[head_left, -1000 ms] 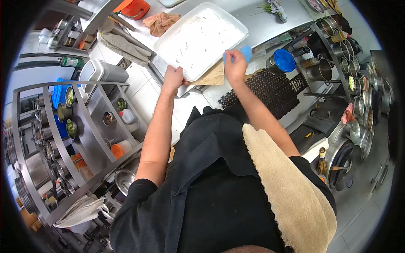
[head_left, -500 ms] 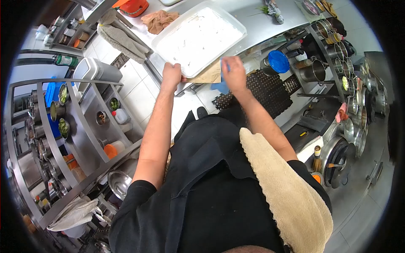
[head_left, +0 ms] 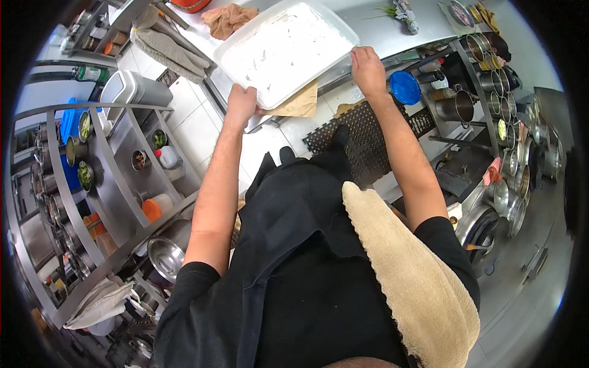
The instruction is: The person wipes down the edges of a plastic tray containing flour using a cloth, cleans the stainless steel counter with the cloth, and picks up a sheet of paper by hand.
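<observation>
A rectangular white plastic tray [head_left: 320,73] with a layer of white powdery stuff in it sits on the steel counter, its near edge towards me. My left hand [head_left: 242,103] is closed at the tray's near left corner. My right hand [head_left: 368,71] is closed on its right corner, arm stretched out. Beneath the near edge a piece of brown paper or card [head_left: 300,104] sticks out past the counter's edge. Behind the tray's left side lies a crumpled brownish cloth [head_left: 229,21].
A steel shelf rack [head_left: 116,172] with pots and containers stands on my left. To the right are a blue lid [head_left: 405,88] and racks of pots [head_left: 455,107]. A perforated black mat [head_left: 359,144] covers part of the floor. Greens in a wrapped bundle [head_left: 405,15] lie on the counter.
My right hand has moved from the near edge, where it had something blue, up to the tray's right corner. The blue thing is out of sight. The tray has shifted slightly left.
</observation>
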Motion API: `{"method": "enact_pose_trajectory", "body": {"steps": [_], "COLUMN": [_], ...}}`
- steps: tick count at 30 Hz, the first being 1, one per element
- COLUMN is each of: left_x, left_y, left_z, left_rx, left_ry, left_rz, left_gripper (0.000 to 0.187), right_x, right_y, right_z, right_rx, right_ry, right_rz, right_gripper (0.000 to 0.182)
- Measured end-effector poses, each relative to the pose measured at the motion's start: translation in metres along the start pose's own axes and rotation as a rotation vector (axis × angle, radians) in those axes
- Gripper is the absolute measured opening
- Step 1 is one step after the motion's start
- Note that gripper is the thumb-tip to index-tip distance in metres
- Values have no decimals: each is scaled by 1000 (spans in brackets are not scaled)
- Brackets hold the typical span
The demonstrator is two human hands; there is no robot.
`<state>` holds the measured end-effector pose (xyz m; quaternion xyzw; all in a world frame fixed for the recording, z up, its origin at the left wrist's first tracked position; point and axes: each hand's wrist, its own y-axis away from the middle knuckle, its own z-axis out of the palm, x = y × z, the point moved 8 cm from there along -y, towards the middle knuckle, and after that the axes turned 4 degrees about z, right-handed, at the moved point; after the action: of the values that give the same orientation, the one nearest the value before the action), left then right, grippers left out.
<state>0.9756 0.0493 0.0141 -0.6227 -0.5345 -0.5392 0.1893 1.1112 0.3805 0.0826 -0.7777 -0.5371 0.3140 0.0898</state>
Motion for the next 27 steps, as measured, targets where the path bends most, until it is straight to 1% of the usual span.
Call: {"method": "enact_pose_trajectory", "body": {"steps": [3, 6, 7, 9, 14, 15, 17, 18, 19, 23, 26, 27], "left_x": [2, 6, 15, 13, -1, 2, 4, 4, 4, 5, 2, -5], "left_y": [0, 3, 9, 7, -2, 1, 3, 3, 4, 6, 3, 0], "left_z": [0, -2, -4, -2, 0, 0, 0, 0, 0, 0, 2, 2], "left_rx": [-38, -32, -4, 0, -42, -32, -31, -30, -19, -16, -37, 2], "left_ry": [-4, 5, -55, -22, 11, 14, 12, 13, 29, 40, 93, 131], "left_rz": [-16, -23, -5, 7, -18, -19, -30, -34, -29, -21, -34, -12], "left_gripper": [39, 40, 39, 36, 37, 37, 37, 37, 38, 40, 35, 35], "right_x": [-3, -12, -14, -23, -88, -102, -120, -128, -138, -158, -177, -186], "right_y": [-3, 0, 2, 10, 41, 48, 60, 65, 68, 78, 88, 92], "right_z": [3, 7, 9, 12, 23, 24, 30, 32, 30, 35, 37, 39], "right_rx": [-7, -25, -22, -28, -62, -65, -68, -68, -27, -73, -122, -154], "right_ry": [-11, 2, -4, -21, -132, -148, -205, -232, -284, -296, -307, -318], "right_rz": [-25, -64, -81, -106, -153, -202, -177, -166, -210, -235, -276, -287], "right_gripper": [13, 12, 11, 10, 10, 10, 10, 11, 11, 11, 12, 12]}}
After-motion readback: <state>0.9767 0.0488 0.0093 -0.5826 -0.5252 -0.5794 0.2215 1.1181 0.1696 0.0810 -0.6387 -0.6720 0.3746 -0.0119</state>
